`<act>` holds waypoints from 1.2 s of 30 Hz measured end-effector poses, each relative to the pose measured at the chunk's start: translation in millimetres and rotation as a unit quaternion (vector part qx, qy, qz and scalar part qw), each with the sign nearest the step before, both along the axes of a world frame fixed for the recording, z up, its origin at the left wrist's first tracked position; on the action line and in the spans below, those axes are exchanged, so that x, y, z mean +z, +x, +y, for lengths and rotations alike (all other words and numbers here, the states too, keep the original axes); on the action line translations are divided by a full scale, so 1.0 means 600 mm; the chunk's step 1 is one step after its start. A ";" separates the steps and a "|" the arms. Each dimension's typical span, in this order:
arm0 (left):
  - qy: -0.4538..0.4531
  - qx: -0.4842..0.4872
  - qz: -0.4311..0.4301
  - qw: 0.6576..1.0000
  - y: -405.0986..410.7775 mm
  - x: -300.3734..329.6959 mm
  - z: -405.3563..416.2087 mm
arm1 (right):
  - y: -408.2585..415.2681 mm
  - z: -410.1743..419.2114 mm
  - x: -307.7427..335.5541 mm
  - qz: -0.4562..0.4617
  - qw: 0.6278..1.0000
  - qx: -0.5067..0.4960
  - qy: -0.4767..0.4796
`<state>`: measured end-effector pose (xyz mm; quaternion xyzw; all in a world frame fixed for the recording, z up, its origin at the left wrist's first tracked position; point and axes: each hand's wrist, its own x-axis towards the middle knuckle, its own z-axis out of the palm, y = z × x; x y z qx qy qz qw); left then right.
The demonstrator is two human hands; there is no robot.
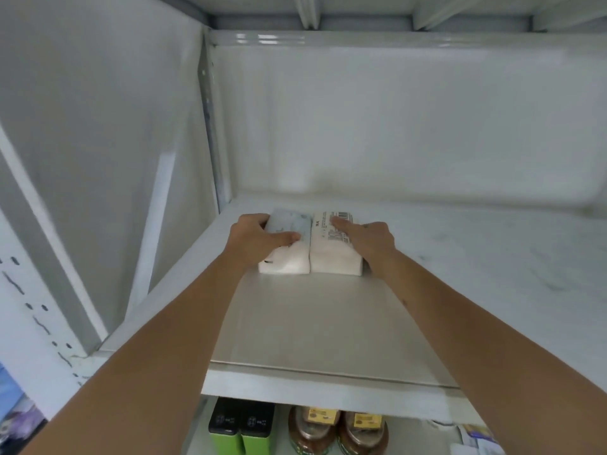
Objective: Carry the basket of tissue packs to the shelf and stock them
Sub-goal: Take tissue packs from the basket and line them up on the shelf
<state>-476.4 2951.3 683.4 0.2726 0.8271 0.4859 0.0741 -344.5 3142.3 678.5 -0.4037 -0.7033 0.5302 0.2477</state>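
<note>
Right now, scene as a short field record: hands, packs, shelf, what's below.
left hand: grips left tissue pack, thumb across its top
right hand: on right tissue pack, index finger straight along the barcode label
packs: side by side, touching, flat on shelf
shelf: white metal, packs near its back left corner
below: two green containers, two jars
basket: not in view

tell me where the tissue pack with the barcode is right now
In the head view it lies on the shelf near the back left corner, under the right hand, touching the other tissue pack on its left.
</note>
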 end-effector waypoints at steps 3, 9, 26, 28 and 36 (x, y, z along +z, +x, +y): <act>0.002 0.003 0.017 1.000 -0.027 -0.006 0.026 | -0.033 0.028 -0.006 -0.017 1.000 -0.023 -0.005; -0.024 0.000 0.020 1.000 -0.064 -0.005 0.050 | -0.058 0.041 -0.008 -0.012 0.998 -0.067 0.006; -0.063 0.056 0.089 0.993 0.061 -0.030 -0.019 | 0.119 -0.041 -0.037 0.030 0.981 0.020 0.189; -0.054 0.050 0.082 0.994 0.083 -0.038 -0.037 | 0.157 -0.073 -0.040 -0.031 0.967 0.065 0.243; -0.107 0.000 0.280 0.954 0.205 -0.060 -0.128 | 0.376 -0.161 -0.066 -0.134 0.858 0.100 0.486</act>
